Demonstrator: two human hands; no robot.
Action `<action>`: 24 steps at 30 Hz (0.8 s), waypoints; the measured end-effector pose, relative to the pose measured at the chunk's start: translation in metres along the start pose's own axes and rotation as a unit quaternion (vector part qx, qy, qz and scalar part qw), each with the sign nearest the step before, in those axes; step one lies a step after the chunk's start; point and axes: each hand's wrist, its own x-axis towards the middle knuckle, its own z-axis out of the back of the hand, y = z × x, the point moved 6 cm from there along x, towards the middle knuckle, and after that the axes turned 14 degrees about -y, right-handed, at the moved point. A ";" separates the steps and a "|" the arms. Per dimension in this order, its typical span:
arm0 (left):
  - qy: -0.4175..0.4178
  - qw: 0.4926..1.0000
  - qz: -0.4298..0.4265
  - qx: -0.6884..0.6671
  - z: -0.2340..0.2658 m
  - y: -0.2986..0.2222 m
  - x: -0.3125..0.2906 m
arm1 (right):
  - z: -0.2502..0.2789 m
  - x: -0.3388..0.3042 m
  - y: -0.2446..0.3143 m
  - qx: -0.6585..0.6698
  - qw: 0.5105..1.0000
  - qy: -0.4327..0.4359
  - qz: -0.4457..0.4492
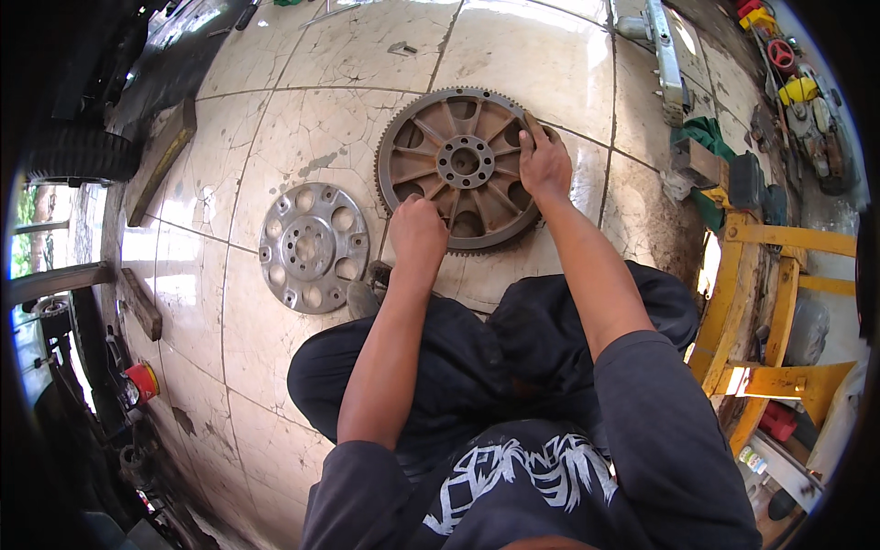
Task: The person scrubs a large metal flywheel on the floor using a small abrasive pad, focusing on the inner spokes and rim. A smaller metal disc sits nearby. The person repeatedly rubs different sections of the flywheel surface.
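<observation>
A rusty brown flywheel [427, 171] with a toothed rim, spokes and a ring of bolt holes round its hub lies on the tiled floor before me. My right hand [546, 163] grips its right edge, with fingers bent over the rim. Over the lower left part of the wheel, my left hand [419, 229] is closed in a fist. What that fist holds, if anything, is hidden. Left of the wheel, a flat silver flexplate [310, 249] with large round holes rests on the tiles, apart from both hands.
Wooden blocks [163, 165] lie at the left, near a black tyre [82, 154]. A red and yellow can [142, 382] stands below them. On my right are a yellow metal frame [733, 302], a green cloth [706, 136] and a long metal bar [666, 60]. A small metal piece [401, 48] lies beyond the flywheel.
</observation>
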 end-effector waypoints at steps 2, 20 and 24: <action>-0.019 0.999 0.015 0.028 0.009 -0.007 -0.006 | 0.000 0.000 0.001 -0.006 1.000 -0.007 0.002; 0.046 0.895 0.231 -0.378 0.028 0.038 0.016 | -0.004 -0.001 0.003 -0.045 0.998 0.021 -0.028; 0.015 0.962 0.128 -0.241 0.027 0.027 0.024 | -0.004 0.001 0.000 -0.033 0.999 0.026 -0.024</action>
